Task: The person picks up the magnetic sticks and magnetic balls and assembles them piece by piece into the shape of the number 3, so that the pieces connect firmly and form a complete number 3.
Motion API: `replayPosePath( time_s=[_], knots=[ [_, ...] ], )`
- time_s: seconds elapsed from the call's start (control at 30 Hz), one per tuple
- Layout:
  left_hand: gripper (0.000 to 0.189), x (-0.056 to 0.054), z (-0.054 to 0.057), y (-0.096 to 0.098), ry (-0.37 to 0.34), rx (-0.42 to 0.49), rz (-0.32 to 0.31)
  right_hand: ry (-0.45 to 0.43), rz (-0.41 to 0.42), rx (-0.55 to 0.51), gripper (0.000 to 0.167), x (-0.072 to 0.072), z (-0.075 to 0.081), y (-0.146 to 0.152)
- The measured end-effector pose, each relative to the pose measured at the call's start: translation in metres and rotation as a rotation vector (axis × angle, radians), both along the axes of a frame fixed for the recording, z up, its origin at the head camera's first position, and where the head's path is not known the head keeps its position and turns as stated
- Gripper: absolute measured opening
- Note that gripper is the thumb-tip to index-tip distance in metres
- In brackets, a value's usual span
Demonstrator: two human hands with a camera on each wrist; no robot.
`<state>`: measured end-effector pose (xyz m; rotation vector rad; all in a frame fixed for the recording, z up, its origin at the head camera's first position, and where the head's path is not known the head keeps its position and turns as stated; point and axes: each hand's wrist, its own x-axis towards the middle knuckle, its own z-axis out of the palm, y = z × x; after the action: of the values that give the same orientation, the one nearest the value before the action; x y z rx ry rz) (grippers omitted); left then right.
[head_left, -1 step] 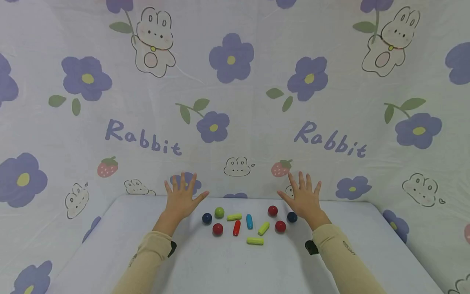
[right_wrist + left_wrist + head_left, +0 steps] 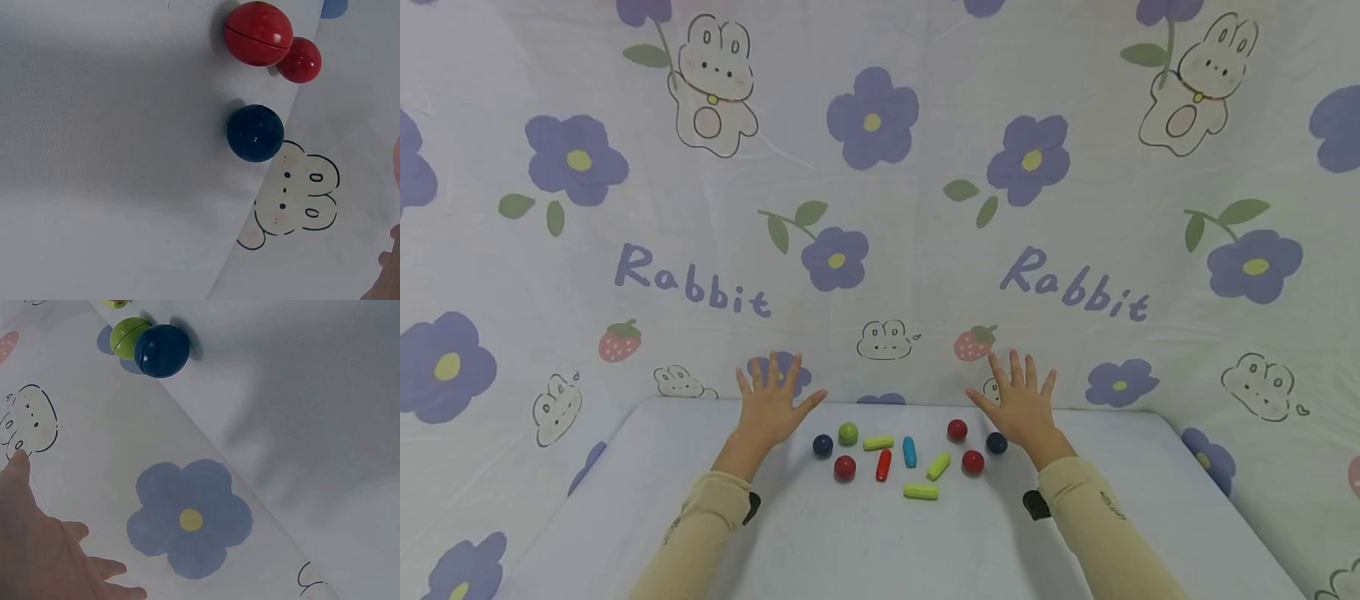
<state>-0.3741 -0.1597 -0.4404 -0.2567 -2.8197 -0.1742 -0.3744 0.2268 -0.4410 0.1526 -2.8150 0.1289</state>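
My left hand (image 2: 767, 408) is held up with straight, spread fingers, to the left of a dark blue ball (image 2: 823, 446). Likewise spread, my right hand (image 2: 1021, 410) hovers beside another dark blue ball (image 2: 997, 442). Neither hand touches anything. Near the left one are a green ball (image 2: 847, 432) and a red ball (image 2: 845, 467); two more red balls, one behind (image 2: 957, 430) and one in front (image 2: 973, 462), lie by the right. Between them lie short rounded sticks: a red stick (image 2: 883, 466), a blue stick (image 2: 910, 452) and yellow-green sticks (image 2: 878, 443), (image 2: 938, 467), (image 2: 921, 492).
All these lie on a white table (image 2: 880, 550). A cloth backdrop (image 2: 917, 208) printed with flowers and rabbits rises right behind the table's far edge and along its sides. Dark wrist devices show under the left cuff (image 2: 751, 508) and the right cuff (image 2: 1037, 505).
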Motion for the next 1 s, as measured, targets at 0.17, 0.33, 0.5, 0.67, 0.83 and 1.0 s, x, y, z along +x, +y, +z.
replayPosePath(
  time_s=[0.17,0.33,0.5,0.67,0.83,1.0],
  knots=[
    [0.085,-0.003,-0.003,-0.001,0.004,-0.015,-0.001,0.001,-0.003,0.006,0.088,-0.001,-0.001,0.000],
    [0.085,-0.003,-0.003,0.000,0.014,-0.018,0.005,-0.001,-0.006,0.008,0.089,0.000,0.000,-0.001],
    [0.084,0.001,-0.003,0.000,0.019,-0.012,-0.005,0.004,0.012,-0.033,0.084,0.003,0.000,-0.001],
    [0.085,0.005,-0.007,0.001,0.017,0.033,-0.018,-0.016,0.051,-0.137,0.081,0.004,-0.003,-0.002],
    [0.084,0.006,-0.013,0.001,0.014,0.099,-0.034,-0.015,0.094,-0.250,0.081,0.005,-0.008,-0.004],
    [0.084,0.012,-0.014,0.006,0.018,0.193,-0.077,-0.008,0.132,-0.375,0.079,0.010,-0.013,-0.007]
  ],
)
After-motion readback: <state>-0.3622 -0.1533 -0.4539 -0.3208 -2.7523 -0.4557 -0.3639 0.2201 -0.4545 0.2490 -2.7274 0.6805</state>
